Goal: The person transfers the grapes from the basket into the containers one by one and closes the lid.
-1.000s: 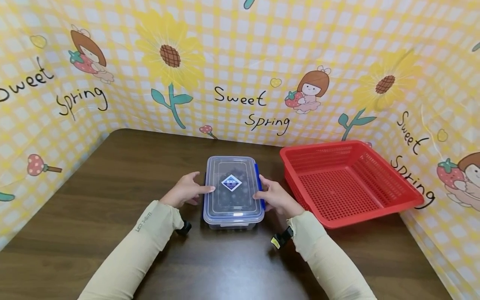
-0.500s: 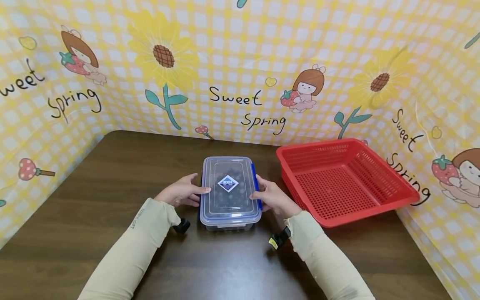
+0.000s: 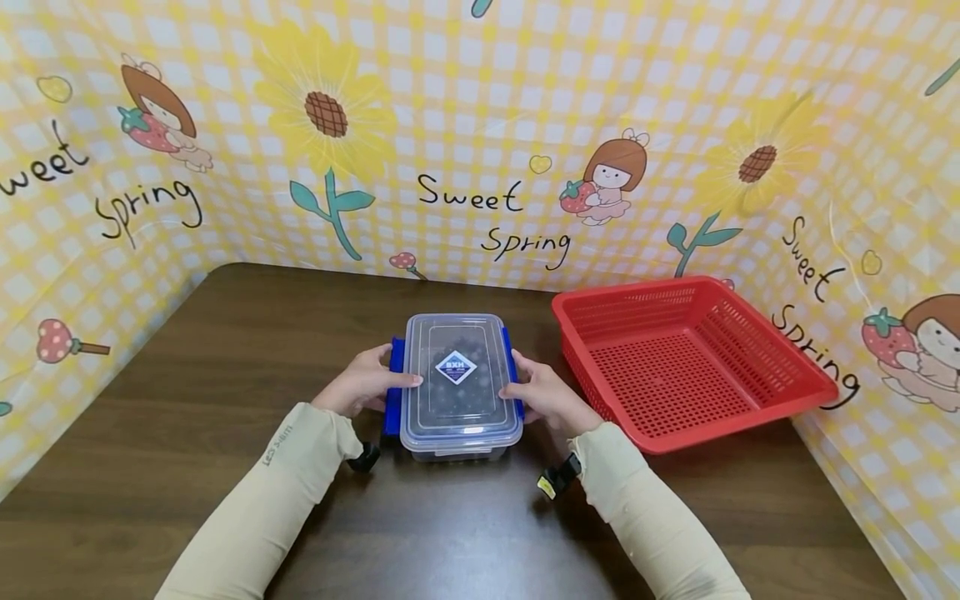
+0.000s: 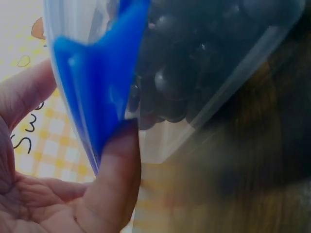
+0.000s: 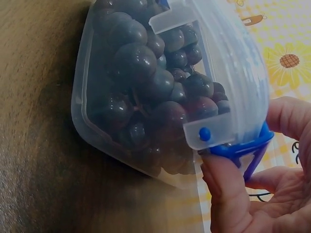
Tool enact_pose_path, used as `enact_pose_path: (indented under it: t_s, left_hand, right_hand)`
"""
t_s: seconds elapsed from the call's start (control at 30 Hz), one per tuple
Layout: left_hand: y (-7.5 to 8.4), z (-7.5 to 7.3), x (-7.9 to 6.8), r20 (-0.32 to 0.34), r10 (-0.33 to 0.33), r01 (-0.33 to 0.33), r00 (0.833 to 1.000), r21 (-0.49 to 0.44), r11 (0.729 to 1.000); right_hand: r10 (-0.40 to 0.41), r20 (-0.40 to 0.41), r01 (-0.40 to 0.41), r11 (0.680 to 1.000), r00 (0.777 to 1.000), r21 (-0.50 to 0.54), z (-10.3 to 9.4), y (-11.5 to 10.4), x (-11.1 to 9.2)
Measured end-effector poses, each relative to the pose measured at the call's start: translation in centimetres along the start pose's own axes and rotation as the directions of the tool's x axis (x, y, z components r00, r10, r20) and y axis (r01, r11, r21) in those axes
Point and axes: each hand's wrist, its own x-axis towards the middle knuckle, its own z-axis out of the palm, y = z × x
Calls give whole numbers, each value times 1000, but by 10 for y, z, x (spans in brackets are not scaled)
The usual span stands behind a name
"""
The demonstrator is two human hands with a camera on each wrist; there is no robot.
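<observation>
A clear plastic food container [image 3: 461,421] with a blue-trimmed lid and a diamond label sits on the table between both hands. Dark round grapes [image 5: 136,63] show through its wall. My left hand [image 3: 356,382] grips its left side, thumb on the lid's edge and the other fingers at the blue left latch [image 3: 394,390], which sticks outward. In the left wrist view a fingertip presses against that latch [image 4: 99,80]. My right hand [image 3: 553,393] holds the right side, its thumb over the lid and its fingers around the blue right latch [image 5: 248,153]. Some fingers are hidden behind the container.
A red perforated plastic basket [image 3: 637,425] stands to the right of the container, close to my right hand. The dark wooden table [image 3: 187,450] meets a yellow checked cloth [image 3: 465,100] at the back and sides. A wrist camera [image 3: 558,477] hangs under the right sleeve.
The left blue latch has swung outward from the container's side under my left hand's fingers. The right hand keeps its grip, and the head view has shifted slightly.
</observation>
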Motion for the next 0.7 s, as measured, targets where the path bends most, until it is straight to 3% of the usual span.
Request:
enact_pose_path:
  t_s: [0.37,0.7]
  left_hand:
    - [-6,2,-1,-50,30,-29,998,20,999]
    - [1,7,-1,-74,33,-32,997,10,999]
  right_hand:
    - [-5,9,5,1000,1000,22,4,2,-2]
    - [-23,10,23,1000,1000,17,1,3,0]
